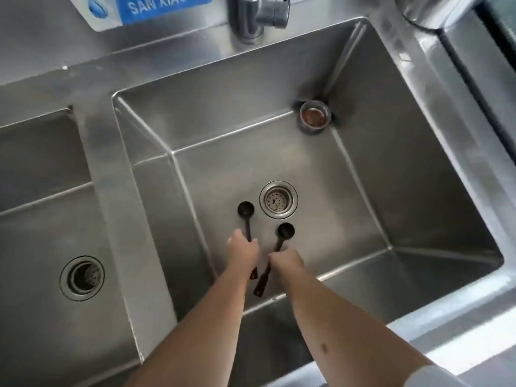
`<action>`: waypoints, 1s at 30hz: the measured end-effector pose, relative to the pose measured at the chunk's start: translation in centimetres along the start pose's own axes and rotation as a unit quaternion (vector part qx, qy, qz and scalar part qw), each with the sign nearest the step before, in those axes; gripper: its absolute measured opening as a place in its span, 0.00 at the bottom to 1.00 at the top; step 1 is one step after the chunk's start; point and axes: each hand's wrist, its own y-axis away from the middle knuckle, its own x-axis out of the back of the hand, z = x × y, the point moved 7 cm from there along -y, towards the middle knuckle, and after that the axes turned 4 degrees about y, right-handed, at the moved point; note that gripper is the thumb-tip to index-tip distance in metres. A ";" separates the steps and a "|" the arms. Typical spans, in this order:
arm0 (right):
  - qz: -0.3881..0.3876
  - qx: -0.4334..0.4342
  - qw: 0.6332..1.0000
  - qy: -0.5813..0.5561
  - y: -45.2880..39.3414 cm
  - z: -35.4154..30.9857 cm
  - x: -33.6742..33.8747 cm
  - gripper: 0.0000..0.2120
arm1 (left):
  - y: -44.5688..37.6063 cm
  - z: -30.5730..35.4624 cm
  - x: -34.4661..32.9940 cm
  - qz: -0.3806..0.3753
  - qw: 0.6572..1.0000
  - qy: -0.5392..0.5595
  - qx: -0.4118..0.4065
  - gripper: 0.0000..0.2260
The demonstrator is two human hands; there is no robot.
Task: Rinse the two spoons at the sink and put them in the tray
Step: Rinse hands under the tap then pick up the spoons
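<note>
Two dark long-handled spoons lie low in the right steel sink basin [349, 208], just in front of its drain strainer [278, 199]. My left hand [242, 248] is closed around the handle of the left spoon [245, 210]. My right hand [286, 261] grips the handle of the right spoon [285, 231], whose handle end sticks out below the hand. Both spoon bowls point away from me, toward the drain. No tray is in view.
The faucet [258, 15] stands at the back above the basin, with no water visibly running. A small metal cup [315, 115] sits in the basin's far right corner. A second basin [42, 219] with its own drain [81, 277] lies to the left. A blue sign [164, 7] hangs behind.
</note>
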 end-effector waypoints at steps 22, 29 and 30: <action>0.025 0.208 0.949 -0.235 9.6 -5.9 9.0 0.10 | 8.8 4.8 9.9 -0.026 0.938 0.346 -0.028 0.06; 0.139 0.299 0.943 -0.052 17.5 -6.2 11.2 0.07 | 16.1 4.3 13.9 -0.044 0.913 0.403 -0.043 0.03; 0.141 0.297 0.944 -0.039 18.2 -6.1 10.9 0.06 | 16.7 4.1 14.3 -0.033 0.920 0.387 -0.050 0.03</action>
